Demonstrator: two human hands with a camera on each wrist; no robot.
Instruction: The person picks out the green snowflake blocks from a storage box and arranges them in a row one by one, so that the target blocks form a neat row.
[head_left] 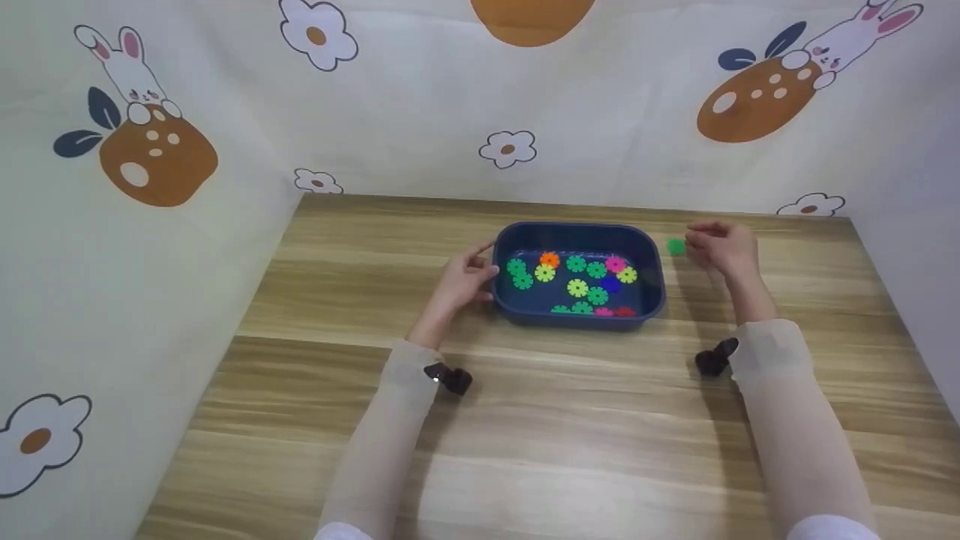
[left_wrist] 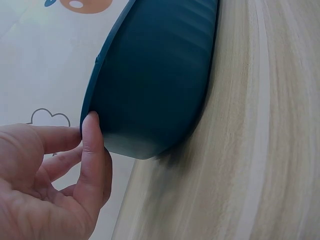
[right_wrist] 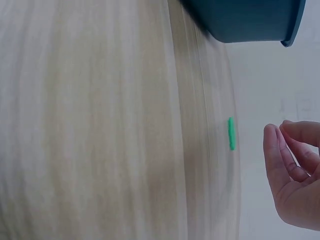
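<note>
A dark blue plastic tub (head_left: 577, 321) stands on the table, with notched plastic discs in green, yellow, orange, pink, blue and red inside. My left hand (head_left: 463, 280) grips its left end; in the left wrist view fingers (left_wrist: 91, 135) of that hand lie against the rim and outer wall. To the right of the tub, a single green disc (head_left: 676, 247) lies apart on the table; the right wrist view shows this green disc (right_wrist: 231, 134) edge-on. My right hand (head_left: 726, 251) hovers just beside it, fingertips close together, with nothing visible between them.
The wooden table (head_left: 585, 427) meets a pale printed cloth (head_left: 420, 97) behind and at both sides. Small dark devices, one at the left wrist (head_left: 450, 379) and one at the right wrist (head_left: 716, 358), stick out from the sleeves.
</note>
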